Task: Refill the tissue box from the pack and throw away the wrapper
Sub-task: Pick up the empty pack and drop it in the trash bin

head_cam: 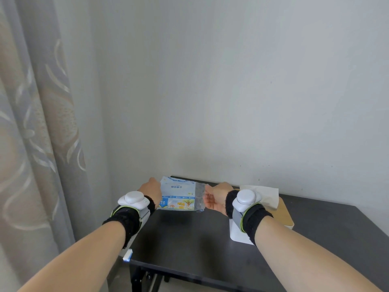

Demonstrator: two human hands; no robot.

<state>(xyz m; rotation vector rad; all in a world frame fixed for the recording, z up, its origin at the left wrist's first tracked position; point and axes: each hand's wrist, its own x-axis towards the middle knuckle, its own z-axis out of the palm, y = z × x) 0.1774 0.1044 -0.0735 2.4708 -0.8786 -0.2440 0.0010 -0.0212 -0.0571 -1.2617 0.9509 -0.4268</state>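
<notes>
Gripping the wrapper (181, 197) at both ends above the bench's (189, 239) far edge, our left hand (152, 191) and right hand (216, 197) partly hid it; our right wrist covered much of the tissue box (282, 213).

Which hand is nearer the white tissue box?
Right. The right hand is just left of the white tissue box with the tan lid; the left hand is across the wrapper.

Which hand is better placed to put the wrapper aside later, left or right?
Probably the left hand: it grips the wrapper at its closed end, while the right hand only pinches the clear open end, next to the tissue box.
</notes>
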